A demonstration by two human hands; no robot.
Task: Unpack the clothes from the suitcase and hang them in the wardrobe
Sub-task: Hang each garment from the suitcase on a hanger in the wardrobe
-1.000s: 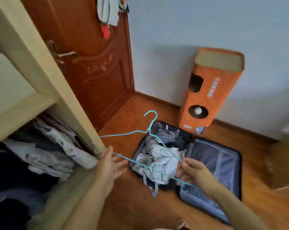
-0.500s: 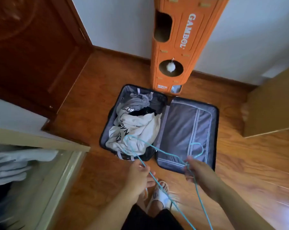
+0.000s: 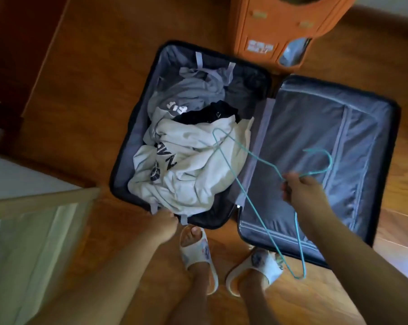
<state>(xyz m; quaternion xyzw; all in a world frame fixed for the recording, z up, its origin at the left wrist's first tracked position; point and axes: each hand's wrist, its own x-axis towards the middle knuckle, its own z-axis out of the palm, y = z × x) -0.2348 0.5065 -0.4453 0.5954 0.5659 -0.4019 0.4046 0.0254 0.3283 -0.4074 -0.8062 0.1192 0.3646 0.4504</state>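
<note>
A dark suitcase (image 3: pixel 371 146) lies open on the wooden floor. Its left half holds a cream printed garment (image 3: pixel 193 170), a grey garment (image 3: pixel 193 95) and a black one (image 3: pixel 212 113). The right half shows only grey lining. My right hand (image 3: pixel 303 191) grips a thin teal wire hanger (image 3: pixel 252 202) near its hook, over the right half. My left hand (image 3: pixel 163 221) is at the suitcase's near edge, fingers closed on the lower hem of the cream garment. The wardrobe's pale wooden edge (image 3: pixel 41 202) is at lower left.
An orange cardboard tower (image 3: pixel 275 24) stands right behind the suitcase. A dark wooden door (image 3: pixel 15 55) is at upper left. My feet in white slippers (image 3: pixel 198 254) stand at the suitcase's near edge.
The view has swung down from the wardrobe onto the suitcase. My left hand has let go of the hanger and reached the cream garment. My right hand keeps the hanger, now over the right half.
</note>
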